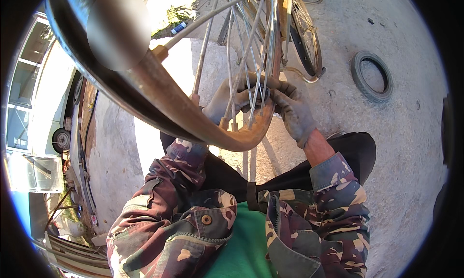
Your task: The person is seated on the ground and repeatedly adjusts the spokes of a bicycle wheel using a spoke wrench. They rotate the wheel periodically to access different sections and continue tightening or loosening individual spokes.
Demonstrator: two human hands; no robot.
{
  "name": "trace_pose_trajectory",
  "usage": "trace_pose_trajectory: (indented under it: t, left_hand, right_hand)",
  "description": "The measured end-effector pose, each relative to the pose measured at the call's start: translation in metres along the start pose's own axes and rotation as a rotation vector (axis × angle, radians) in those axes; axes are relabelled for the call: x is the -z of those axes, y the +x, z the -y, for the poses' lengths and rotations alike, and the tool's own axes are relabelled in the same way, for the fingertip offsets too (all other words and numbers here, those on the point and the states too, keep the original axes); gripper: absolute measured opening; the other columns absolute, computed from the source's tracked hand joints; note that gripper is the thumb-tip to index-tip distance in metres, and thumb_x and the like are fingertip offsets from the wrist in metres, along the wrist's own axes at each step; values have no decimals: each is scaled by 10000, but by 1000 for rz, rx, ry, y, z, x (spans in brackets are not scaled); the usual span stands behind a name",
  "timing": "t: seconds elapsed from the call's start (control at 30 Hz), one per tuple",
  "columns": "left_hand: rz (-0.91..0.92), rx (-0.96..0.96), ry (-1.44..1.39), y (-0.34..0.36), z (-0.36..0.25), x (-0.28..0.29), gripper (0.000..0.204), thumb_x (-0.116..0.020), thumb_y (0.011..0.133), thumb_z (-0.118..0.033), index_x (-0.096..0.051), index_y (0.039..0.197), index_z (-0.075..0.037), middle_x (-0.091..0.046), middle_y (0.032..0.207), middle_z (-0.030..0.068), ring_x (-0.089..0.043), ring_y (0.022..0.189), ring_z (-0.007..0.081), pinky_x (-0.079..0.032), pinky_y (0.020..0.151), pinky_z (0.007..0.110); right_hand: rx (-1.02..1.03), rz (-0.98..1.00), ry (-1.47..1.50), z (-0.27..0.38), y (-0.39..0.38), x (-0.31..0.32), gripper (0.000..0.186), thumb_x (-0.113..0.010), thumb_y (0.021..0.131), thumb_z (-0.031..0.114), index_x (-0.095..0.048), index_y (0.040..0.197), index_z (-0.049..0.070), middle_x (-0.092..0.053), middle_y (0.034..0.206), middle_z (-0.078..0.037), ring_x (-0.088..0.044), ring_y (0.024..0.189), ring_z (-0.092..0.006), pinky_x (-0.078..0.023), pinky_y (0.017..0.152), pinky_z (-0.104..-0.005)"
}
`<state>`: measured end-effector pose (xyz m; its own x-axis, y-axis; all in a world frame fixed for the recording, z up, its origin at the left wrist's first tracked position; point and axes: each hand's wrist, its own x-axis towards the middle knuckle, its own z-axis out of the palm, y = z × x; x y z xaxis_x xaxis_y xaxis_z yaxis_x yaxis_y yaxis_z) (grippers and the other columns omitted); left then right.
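Note:
A rusty bare wheel rim (188,121) with metal spokes (230,51) curves close in front of me. My left hand (220,103), in a grey work glove, reaches behind the spokes, its fingers bent and partly covered by them. On the rim's right side my right hand (296,111), gloved the same way, has its fingers curled in by the rim. The fingertips of both hands meet among the lower spokes, around a small dark thing (262,92) that I cannot make out.
A bicycle wheel (305,29) with a dark tyre stands beyond, near a curved metal bar (309,79). One loose tyre (372,77) lies on the concrete ground (401,147) at right. On the left are a small wheel (61,140) and boards (79,254). A blue bottle (179,27) lies farther off.

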<state>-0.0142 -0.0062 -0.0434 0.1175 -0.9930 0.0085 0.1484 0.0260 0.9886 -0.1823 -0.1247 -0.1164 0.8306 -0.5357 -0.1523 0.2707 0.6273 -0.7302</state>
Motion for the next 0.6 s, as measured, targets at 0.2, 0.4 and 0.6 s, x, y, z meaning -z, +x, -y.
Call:
trace_pose_trajectory:
  t: [0.2,0.4,0.6]
  left_hand:
    - [327,63,-142,15,3,33,764,-802,914,-387,-556,1398,149,-699,1207,225,-717,965,195,-562,793,233]
    - [520,7,-110,36,3,41,800,-848,872,-441,-595,1355,144,-711,1096,198,-691,794,158,-524,605,221]
    - [249,93,-92,18,-2,24,428,-875,877,-274,-682,1080,48,-706,949,118,-669,728,126,-480,543,197]
  right_hand:
    - [-6,24,45,-1,-1,-1,311,-724,1016,164,-631,1275,18,-717,1117,-68,-703,983,-147,-607,899,-340]
    - [-35,34,46,2,-5,-6,303,-715,1021,176,-635,1267,18,-708,1126,-60,-691,979,-137,-593,892,-331]
    - [1,-7,18,3,-2,-7,305,-703,1028,163,-635,1282,10,-712,1116,-59,-687,946,-124,-584,855,-304]
